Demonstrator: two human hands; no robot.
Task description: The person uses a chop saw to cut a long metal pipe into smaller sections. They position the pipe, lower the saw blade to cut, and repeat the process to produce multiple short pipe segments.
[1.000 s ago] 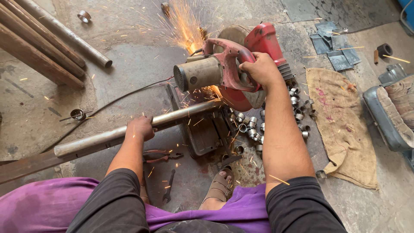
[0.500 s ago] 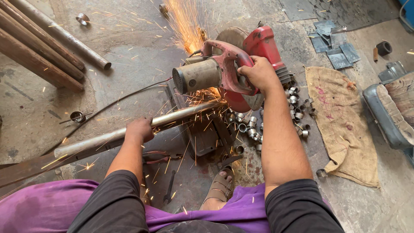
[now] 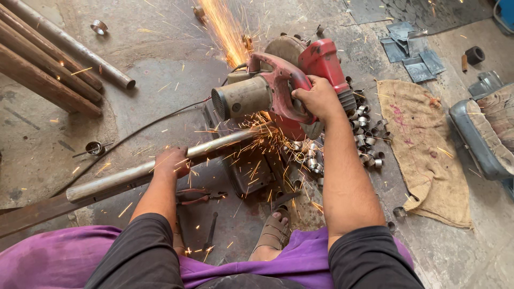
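the right hand [image 3: 317, 99] is clamped on the handle of the red metal chop saw [image 3: 289, 88], sparks flying far; the left hand [image 3: 171, 162] is clamped on the long grey steel pipe [image 3: 160, 166] lying left of it.

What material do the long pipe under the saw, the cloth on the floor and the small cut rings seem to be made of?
Pipe: probably steel, bare grey with a dull shine; it throws orange sparks where the saw cuts it.
Cloth: apparently jute sacking, coarse tan weave, stained.
Rings: likely the same metal, grey and shiny, short hollow sections.
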